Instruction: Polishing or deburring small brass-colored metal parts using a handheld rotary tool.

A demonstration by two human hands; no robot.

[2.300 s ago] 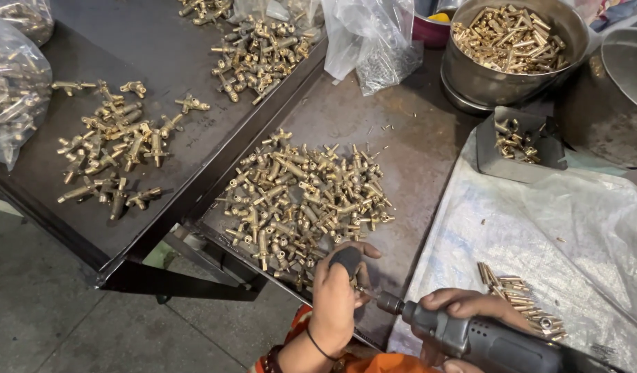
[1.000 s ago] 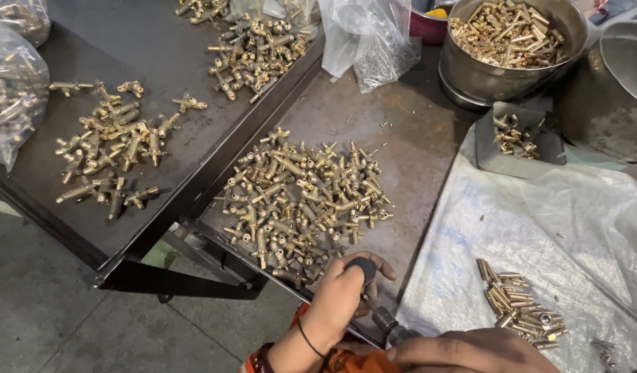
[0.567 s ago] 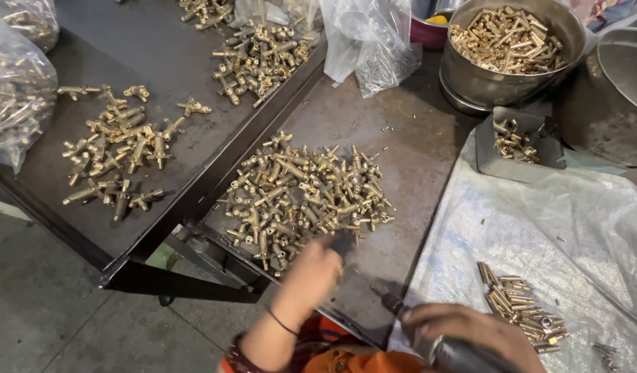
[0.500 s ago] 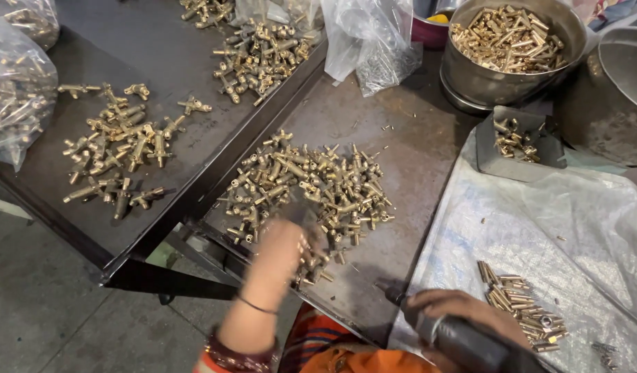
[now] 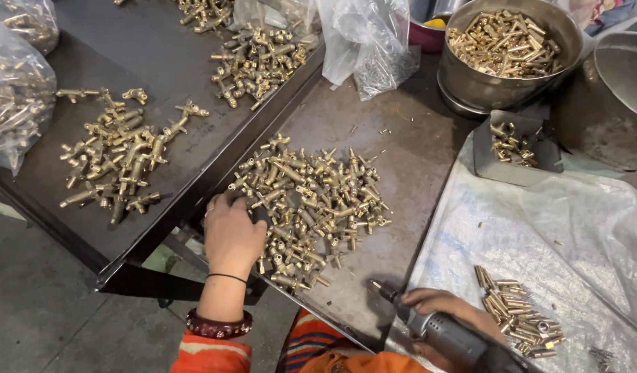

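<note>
A: Left hand (image 5: 232,231) now?

B: Palm down on the near-left edge of the pile of brass fittings (image 5: 311,207) on the grey table (image 5: 415,173). Fingers curled into the pile; can't tell if they've closed on a fitting, hidden under the hand.

A: Change from before?

B: Yes. About two seconds ago it was back by the power screwdriver (image 5: 436,331), pinching something small and dark near the tip. Then it swung forward and left; half a second ago it was over the pile's near middle, now it's further left, at the table edge.

A: Right hand (image 5: 446,307)?

B: Wrapped round the screwdriver body, bit pointing up-left, low at the near table edge. Barely moved; a second ago it was mostly out of frame.

A: Surroundings?

B: Small heap of brass pins (image 5: 515,311) on the white plastic sheet (image 5: 539,228), just right of the right hand. Metal bowl (image 5: 498,83) of brass parts far right. Dark tray (image 5: 187,83) on the left with more fittings. Unchanged.
</note>
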